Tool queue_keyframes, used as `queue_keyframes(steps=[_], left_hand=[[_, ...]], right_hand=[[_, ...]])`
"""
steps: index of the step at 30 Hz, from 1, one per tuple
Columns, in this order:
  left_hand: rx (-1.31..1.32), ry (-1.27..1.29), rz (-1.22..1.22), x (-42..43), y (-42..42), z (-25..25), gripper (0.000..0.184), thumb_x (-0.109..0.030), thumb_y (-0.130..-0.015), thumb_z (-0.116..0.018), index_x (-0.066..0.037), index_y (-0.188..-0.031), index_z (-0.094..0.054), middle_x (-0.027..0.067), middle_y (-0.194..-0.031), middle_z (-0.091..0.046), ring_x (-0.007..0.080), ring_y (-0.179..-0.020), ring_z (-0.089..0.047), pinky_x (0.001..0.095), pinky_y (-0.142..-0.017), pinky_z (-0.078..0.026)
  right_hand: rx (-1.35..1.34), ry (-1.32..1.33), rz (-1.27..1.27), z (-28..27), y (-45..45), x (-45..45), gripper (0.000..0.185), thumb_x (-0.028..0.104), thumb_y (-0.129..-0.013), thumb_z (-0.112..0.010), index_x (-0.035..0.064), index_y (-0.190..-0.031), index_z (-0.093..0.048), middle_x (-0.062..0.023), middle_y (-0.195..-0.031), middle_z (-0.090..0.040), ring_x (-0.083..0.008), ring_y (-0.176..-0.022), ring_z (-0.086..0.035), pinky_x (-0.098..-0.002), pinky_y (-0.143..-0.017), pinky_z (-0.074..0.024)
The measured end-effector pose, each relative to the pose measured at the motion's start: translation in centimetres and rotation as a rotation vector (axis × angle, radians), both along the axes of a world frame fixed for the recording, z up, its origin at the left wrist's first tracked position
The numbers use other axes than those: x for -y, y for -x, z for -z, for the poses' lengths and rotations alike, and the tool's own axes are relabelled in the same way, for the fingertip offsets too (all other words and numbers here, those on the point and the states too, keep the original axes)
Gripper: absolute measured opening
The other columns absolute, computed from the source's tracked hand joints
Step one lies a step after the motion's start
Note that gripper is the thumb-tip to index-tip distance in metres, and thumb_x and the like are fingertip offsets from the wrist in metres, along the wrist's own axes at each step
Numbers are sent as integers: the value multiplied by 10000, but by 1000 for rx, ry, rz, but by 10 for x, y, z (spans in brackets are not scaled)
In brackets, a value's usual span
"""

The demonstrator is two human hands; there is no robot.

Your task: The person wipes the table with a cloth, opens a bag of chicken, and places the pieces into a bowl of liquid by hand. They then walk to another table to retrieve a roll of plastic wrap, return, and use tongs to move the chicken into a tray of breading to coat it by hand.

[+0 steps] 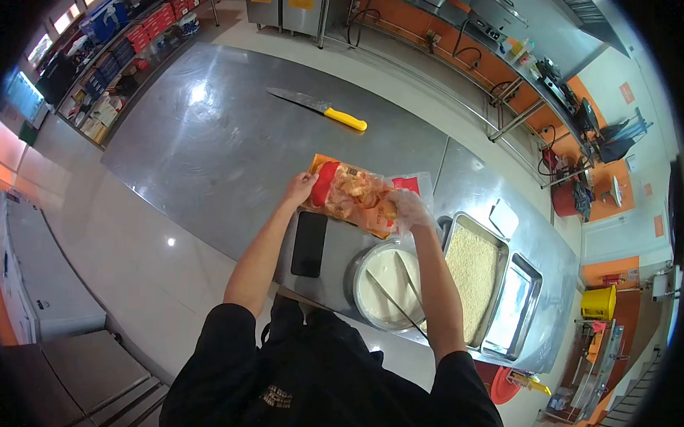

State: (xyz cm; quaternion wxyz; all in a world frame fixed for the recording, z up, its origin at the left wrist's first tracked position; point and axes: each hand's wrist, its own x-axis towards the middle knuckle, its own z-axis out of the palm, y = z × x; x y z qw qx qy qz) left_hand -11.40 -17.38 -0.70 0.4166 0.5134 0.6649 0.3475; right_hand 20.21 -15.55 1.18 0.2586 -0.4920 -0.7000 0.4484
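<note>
A clear plastic bag of meat pieces [356,192], printed in orange and red, lies across the steel table in front of me. My left hand [302,188] is bare and pinches the bag's left end. At its right end, my right hand [411,209] wears a thin clear glove and grips the bag, fingers partly hidden. Another clear and red plastic wrapper [418,183] lies just beyond that hand. Under my right forearm stands a round bowl of pale batter [376,296] with metal tongs [390,293] in it. A black phone [309,243] lies below my left hand.
A knife with a yellow handle [345,120] lies farther back on the steel table [203,128]. To the right are a tray of pale crumbs [472,273], another metal tray [515,309] and a white square item [503,218]. A red bin [505,386] stands by the near right edge.
</note>
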Motion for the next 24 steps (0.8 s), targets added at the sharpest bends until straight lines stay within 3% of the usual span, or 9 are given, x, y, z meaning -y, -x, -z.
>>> queue_keyframes(steps=[4, 6, 7, 9, 12, 17, 19, 21, 24], left_hand=[[15, 17, 39, -4, 1, 16, 495, -465, -829, -548, -21, -1043, -598, 133, -994, -630, 236, -946, -585, 338, -825, -438], [-31, -41, 7, -11, 1, 30, 433, -424, -820, -570, -13, -952, -604, 134, -889, -643, 235, -832, -609, 335, -743, -465], [-29, -42, 14, -11, 0, 31, 433, -424, -820, -570, -13, -952, -604, 134, -889, -643, 235, -832, -609, 335, -743, -465], [34, -70, -12, -11, -2, 34, 431, -418, -813, -580, -12, -958, -603, 137, -880, -642, 238, -829, -608, 338, -744, -465], [14, -79, 7, -10, 0, 35, 438, -415, -807, -588, -9, -969, -603, 141, -879, -641, 242, -829, -608, 336, -747, -466], [-29, -56, 40, -9, 3, 37, 416, -389, -814, -596, -19, -1003, -600, 124, -904, -643, 223, -848, -604, 322, -753, -465], [142, -28, 43, 3, 6, 14, 370, -352, -823, -601, -39, -1021, -600, 98, -914, -644, 194, -854, -595, 317, -750, -463], [165, -30, 91, 10, 17, 2, 313, -302, -834, -602, -42, -1007, -599, 75, -910, -638, 160, -862, -587, 293, -742, -463], [290, 29, -38, 31, 38, -12, 224, -227, -845, -590, -37, -965, -591, 52, -876, -621, 134, -842, -582, 264, -723, -462]], right_hand=[[-72, -56, 46, -23, -8, 33, 179, 155, -830, -556, -5, -859, -632, -64, -843, -612, -134, -728, -581, -254, -601, -481], [-553, 516, 291, -68, -2, 38, 134, 148, -825, -548, 23, -835, -598, -109, -866, -625, -215, -799, -620, -325, -640, -517], [-553, 513, 298, -93, 6, 46, 134, 148, -825, -548, 23, -835, -598, -109, -866, -625, -215, -799, -620, -325, -640, -517], [-811, 560, 489, -131, 22, 59, 184, 183, -854, -560, 11, -916, -577, -92, -851, -620, -185, -729, -613, -288, -607, -521], [-985, 531, 619, -132, 17, 64, 206, 206, -853, -568, 28, -958, -563, -87, -855, -617, -178, -730, -609, -283, -606, -531], [-867, 496, 554, -143, 4, 94, 194, 199, -839, -594, 44, -953, -569, -87, -853, -612, -168, -731, -607, -289, -589, -531], [-774, 462, 533, -147, -3, 111, 198, 196, -831, -607, 45, -952, -570, -86, -846, -611, -164, -731, -605, -288, -594, -530], [-779, 597, 455, -145, -14, 124, 234, 183, -805, -636, 30, -968, -566, -87, -870, -611, -168, -770, -607, -275, -662, -524], [-731, 608, 371, -147, -21, 145, 294, 136, -786, -634, -4, -1032, -552, -96, -938, -610, -171, -846, -603, -265, -772, -498]])
